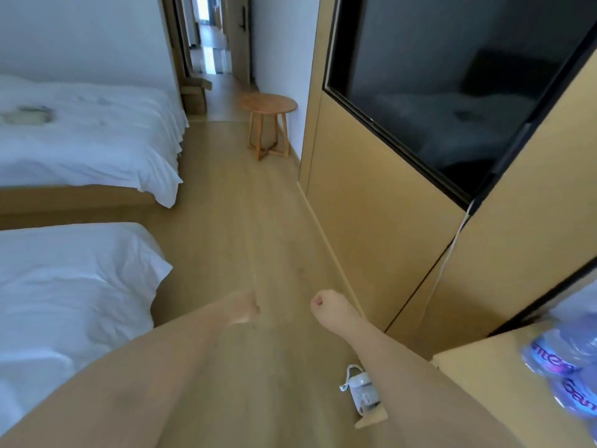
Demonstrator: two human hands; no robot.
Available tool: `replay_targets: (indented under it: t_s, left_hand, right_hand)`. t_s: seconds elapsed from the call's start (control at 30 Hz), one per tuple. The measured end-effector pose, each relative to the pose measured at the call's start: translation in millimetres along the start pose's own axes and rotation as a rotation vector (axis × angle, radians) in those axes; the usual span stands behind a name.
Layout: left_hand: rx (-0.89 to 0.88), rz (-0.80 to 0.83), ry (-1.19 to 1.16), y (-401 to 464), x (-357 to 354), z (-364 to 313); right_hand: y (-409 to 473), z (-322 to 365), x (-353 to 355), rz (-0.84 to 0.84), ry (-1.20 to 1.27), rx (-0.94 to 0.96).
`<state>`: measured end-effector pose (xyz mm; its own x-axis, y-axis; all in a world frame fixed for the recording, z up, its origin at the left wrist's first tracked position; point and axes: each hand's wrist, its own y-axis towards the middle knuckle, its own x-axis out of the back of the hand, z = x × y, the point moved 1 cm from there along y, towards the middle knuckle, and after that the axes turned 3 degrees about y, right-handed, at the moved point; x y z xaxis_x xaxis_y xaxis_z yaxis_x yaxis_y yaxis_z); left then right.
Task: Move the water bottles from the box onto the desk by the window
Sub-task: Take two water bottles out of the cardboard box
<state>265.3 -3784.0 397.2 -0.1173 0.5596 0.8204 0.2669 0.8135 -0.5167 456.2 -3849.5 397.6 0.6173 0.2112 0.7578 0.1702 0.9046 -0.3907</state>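
Several water bottles [563,363] with purple labels lie on the wooden desk [478,373] at the lower right edge of the view. A cardboard box [194,92] stands far off on the floor by the doorway, its flaps up. My left hand [242,307] hangs out in front of me over the floor, fingers loosely curled, holding nothing. My right hand [326,305] is curled into a fist, also holding nothing. Both hands are well left of the bottles and far from the box.
Two beds with white sheets [80,137] line the left side. A round wooden stool [268,106] stands near the right wall before the doorway. A wall-mounted TV [452,85] hangs on the right. A white power strip [361,392] lies on the floor.
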Motion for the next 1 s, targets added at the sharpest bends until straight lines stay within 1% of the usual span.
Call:
replay_targets:
  t_s: [0.17, 0.3, 0.53, 0.67, 0.8, 0.93, 1.0]
  left_hand:
    - [0.094, 0.0, -0.1, 42.5, 29.1, 71.1]
    - [0.138, -0.002, -0.164, 88.2, 49.9, 108.0]
    - [0.238, -0.033, -0.225, 202.7, 116.5, 154.8]
    - [0.307, -0.043, -0.249, 272.1, 174.2, 180.0]
    - [0.352, -0.042, -0.262, 333.9, 219.8, 206.2]
    - [0.39, -0.029, -0.277, 399.3, 263.5, 245.3]
    - [0.409, -0.063, -0.281, 438.8, 290.7, 264.9]
  right_hand:
    - [68.0, 70.0, -27.1, 0.095, -0.083, 0.031]
    - [135.2, 110.6, -34.5, 0.167, -0.107, 0.079]
    - [297.1, 177.5, -30.7, 0.252, -0.175, 0.155]
    - [386.1, 233.1, -9.2, 0.324, -0.2, 0.209]
    - [468.6, 288.3, 16.2, 0.316, -0.227, 0.267]
    - [546.4, 330.0, 25.7, 0.362, -0.273, 0.27]
    - [595.9, 351.7, 29.7, 0.363, -0.263, 0.266]
